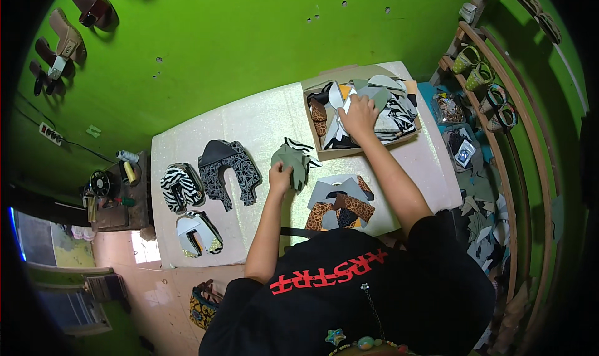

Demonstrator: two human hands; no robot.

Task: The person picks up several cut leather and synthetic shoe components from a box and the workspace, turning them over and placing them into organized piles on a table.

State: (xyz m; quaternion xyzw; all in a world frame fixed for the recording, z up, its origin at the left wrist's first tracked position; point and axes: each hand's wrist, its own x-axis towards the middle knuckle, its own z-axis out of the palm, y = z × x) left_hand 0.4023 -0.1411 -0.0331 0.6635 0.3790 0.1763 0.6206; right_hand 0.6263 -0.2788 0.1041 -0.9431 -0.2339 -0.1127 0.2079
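Note:
My left hand [281, 177] is closed on the lower left edge of grey-green cut pieces [289, 159], held over the table. Black-and-white zebra-striped pieces [298, 145] stick out from behind them. My right hand [359, 117] is inside a cardboard box [343, 152], its fingers apart and resting on the heap. White, grey-green, zebra-striped and brown patterned scraps [399, 116] fill the box. Between my arms lies a pile of grey and brown patterned pieces [354, 207]. To the left sit stacks of U-shaped pieces: black patterned [231, 169], zebra-striped [181, 187] and white-topped [198, 234].
The pale table [262, 144] stands against a green wall [249, 38]. At right are a wooden rack [499, 100] with shoes and a heap of scraps [480, 225]. A small dark table [128, 203] with thread spools stands left. A patterned bag [204, 306] lies on the floor.

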